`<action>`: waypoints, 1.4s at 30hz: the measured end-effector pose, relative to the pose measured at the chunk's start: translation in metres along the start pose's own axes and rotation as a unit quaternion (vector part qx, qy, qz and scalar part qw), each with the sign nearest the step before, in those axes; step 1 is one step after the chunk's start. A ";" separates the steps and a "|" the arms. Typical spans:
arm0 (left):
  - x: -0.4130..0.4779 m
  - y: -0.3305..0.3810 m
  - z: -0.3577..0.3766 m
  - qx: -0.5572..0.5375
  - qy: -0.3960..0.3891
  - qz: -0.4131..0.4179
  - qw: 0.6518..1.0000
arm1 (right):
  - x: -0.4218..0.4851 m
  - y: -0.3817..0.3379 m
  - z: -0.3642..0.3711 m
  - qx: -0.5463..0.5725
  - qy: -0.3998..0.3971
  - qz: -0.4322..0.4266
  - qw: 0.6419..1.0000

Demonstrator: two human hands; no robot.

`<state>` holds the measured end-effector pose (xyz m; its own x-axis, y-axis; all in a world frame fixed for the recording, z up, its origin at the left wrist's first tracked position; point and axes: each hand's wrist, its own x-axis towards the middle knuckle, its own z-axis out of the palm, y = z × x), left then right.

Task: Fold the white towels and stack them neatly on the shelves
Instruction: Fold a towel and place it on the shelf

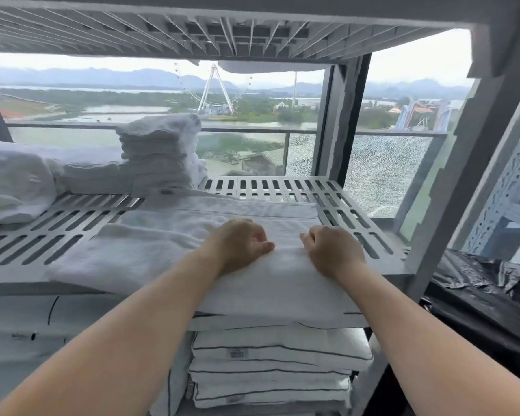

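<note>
Together, the folded white towel (222, 265) on the slatted shelf (342, 205) is pressed at six o'clock by the left hand (240, 244) and right hand (332, 250), fingers curled, nothing clasped.

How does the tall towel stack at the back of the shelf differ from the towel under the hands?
The tall towel stack is many small folded pieces piled high at the shelf's back; the towel under the hands is one broad, flat piece at the front edge. The stack stands untouched; both hands press the front towel. Both are white.
</note>
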<state>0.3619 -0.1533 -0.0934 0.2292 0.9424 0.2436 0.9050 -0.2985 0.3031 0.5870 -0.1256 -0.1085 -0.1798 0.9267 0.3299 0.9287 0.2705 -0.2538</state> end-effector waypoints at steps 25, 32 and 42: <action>0.019 -0.016 0.016 0.000 -0.021 -0.093 0.995 | 0.049 0.019 -0.005 -0.161 0.056 -0.022 0.985; 0.012 -0.029 0.007 -0.055 0.071 -0.066 0.994 | 0.048 -0.003 0.009 0.040 -0.022 -0.084 0.995; -0.025 -0.085 -0.022 0.090 0.096 -0.159 0.979 | 0.067 -0.004 0.015 -0.013 -0.086 0.002 0.996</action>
<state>0.2715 -0.1552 -0.1053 -0.1296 0.9322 0.3380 0.9720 0.0521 0.2290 0.5665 -0.0602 -0.0990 -0.2265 0.9596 0.1672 0.9376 0.2613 -0.2296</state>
